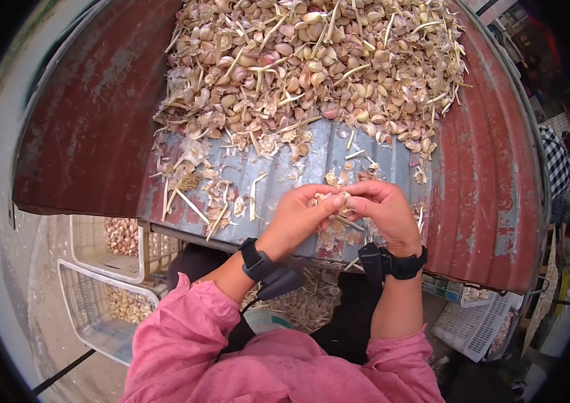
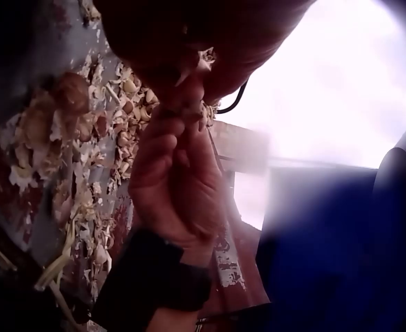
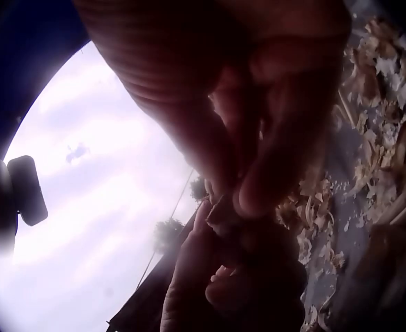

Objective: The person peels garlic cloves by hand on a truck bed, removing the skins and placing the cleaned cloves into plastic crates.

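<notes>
Fingers (image 1: 368, 189) of the left hand (image 1: 303, 216) and right hand (image 1: 388, 213) pinched small bits of garlic (image 1: 346, 197) between them in the head view, tips meeting above a ridged metal sheet (image 1: 301, 176), near a heap of cloves (image 1: 312, 67). In the left wrist view, both hands met beside scattered skins (image 2: 23, 175), the garlic mostly hidden. In the right wrist view, dim fingertips (image 3: 255, 196) held garlic lost in shadow.
</notes>
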Motion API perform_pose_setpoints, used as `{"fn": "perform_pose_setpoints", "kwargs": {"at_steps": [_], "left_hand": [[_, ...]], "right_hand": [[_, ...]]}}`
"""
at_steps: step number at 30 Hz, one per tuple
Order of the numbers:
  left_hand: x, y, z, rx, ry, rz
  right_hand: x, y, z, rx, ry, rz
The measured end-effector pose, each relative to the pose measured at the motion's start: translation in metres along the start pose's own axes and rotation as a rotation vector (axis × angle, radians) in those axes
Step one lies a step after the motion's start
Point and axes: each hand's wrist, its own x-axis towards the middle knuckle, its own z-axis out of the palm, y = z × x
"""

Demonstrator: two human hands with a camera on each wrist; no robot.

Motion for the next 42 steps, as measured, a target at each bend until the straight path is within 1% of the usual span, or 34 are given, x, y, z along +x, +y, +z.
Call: {"fn": "perform_pose_setpoints", "kwargs": {"at_steps": [1,3,5,6,7,8,9,10,11,12,13,15,16,17,19,20,21,23,24,26,27,28,29,30,31,32,33,34,35,36,37,39,40,42], "left_hand": [[0.001,0.001,0.000,-0.003,0.000,-0.001],[0.002,0.002,0.000,0.138,0.020,0.005],[0.002,0.001,0.001,0.109,0.057,0.028],[0.002,0.000,0.002,0.081,0.093,0.050],[0.003,-0.001,0.002,0.079,0.094,0.051],[0.003,-0.003,0.002,-0.078,0.109,0.015],[0.003,-0.004,0.002,-0.233,0.122,-0.019],[0.003,-0.004,0.003,-0.230,0.117,-0.017],[0.004,-0.004,0.005,-0.297,0.160,-0.006],[0.004,-0.004,0.006,-0.366,0.209,0.006],[0.004,-0.005,0.006,-0.370,0.210,0.008],[0.005,-0.007,0.004,-0.362,0.227,0.100],[0.005,-0.008,0.005,-0.361,0.228,0.103],[0.005,-0.010,0.008,-0.357,0.251,0.115],[0.004,-0.012,0.009,-0.354,0.275,0.118],[0.003,-0.009,0.008,-0.354,0.240,0.132],[0.003,-0.007,0.007,-0.354,0.204,0.150],[0.003,-0.011,0.003,-0.317,0.162,0.144],[0.003,-0.011,0.002,-0.281,0.121,0.135],[0.003,-0.010,0.001,-0.285,0.102,0.111],[0.003,-0.009,0.001,-0.289,0.079,0.087],[0.002,-0.008,0.001,-0.292,0.078,0.085],[0.001,-0.007,-0.001,-0.416,0.030,0.050],[0.000,-0.005,-0.001,-0.539,-0.018,0.016],[0.000,-0.003,-0.001,-0.539,-0.018,0.018],[0.000,0.000,0.001,-0.613,-0.001,-0.006],[0.002,0.003,0.001,-0.688,0.016,-0.025],[0.002,0.004,0.000,-0.691,0.018,-0.022],[0.001,0.005,-0.001,-0.591,0.024,0.005],[0.002,0.007,-0.002,-0.488,0.029,0.034],[0.003,0.006,-0.002,-0.487,0.030,0.041],[0.003,-0.001,-0.001,-0.309,0.058,0.090],[0.003,-0.003,0.000,-0.319,0.012,0.081],[0.003,-0.005,0.000,-0.293,0.063,0.087]], "right_hand": [[0.000,0.000,0.000,-0.019,0.002,0.002],[-0.002,0.001,0.001,-0.037,0.007,0.008],[0.000,0.003,0.007,-0.102,0.066,-0.070],[0.002,0.005,0.010,-0.105,0.064,-0.069],[0.005,0.008,0.015,-0.159,0.132,-0.205],[0.006,0.010,0.019,-0.211,0.201,-0.339],[0.008,0.009,0.024,-0.211,0.201,-0.340],[0.009,0.005,0.028,0.025,0.300,-0.313],[0.010,0.001,0.028,0.257,0.395,-0.285],[0.012,-0.003,0.024,0.356,0.412,-0.211],[0.009,-0.003,0.020,0.352,0.410,-0.210],[0.003,0.000,0.018,0.292,0.188,-0.019],[0.001,-0.001,0.028,0.181,0.166,0.003],[0.006,0.005,0.037,0.181,0.166,0.004],[0.014,0.022,0.048,-0.349,0.304,-0.295],[0.016,0.022,0.047,-0.431,0.341,-0.389],[0.015,0.021,0.047,-0.431,0.340,-0.389],[0.014,0.016,0.043,-0.594,0.317,-0.445],[0.014,0.015,0.041,-0.594,0.315,-0.447],[0.012,0.017,0.037,-0.656,0.281,-0.558],[0.011,0.018,0.037,-0.657,0.281,-0.556],[0.009,0.018,0.036,-0.393,0.203,-0.416],[0.008,0.018,0.036,-0.130,0.123,-0.275],[0.008,0.016,0.033,-0.132,0.122,-0.275],[0.007,0.012,0.029,0.135,0.084,-0.139],[0.006,0.007,0.024,0.399,0.045,-0.002],[0.009,0.006,0.017,0.394,0.040,-0.007],[0.011,0.008,0.010,-0.070,0.316,-0.155],[0.011,0.009,0.006,-0.541,0.581,-0.300],[0.008,0.004,0.006,-0.487,0.554,-0.245],[0.006,-0.001,0.009,-0.488,0.550,-0.251],[0.000,-0.005,0.017,0.167,0.139,0.066],[0.003,0.004,0.023,0.145,0.063,0.062],[0.005,0.002,0.034,0.117,0.086,0.034]]}}
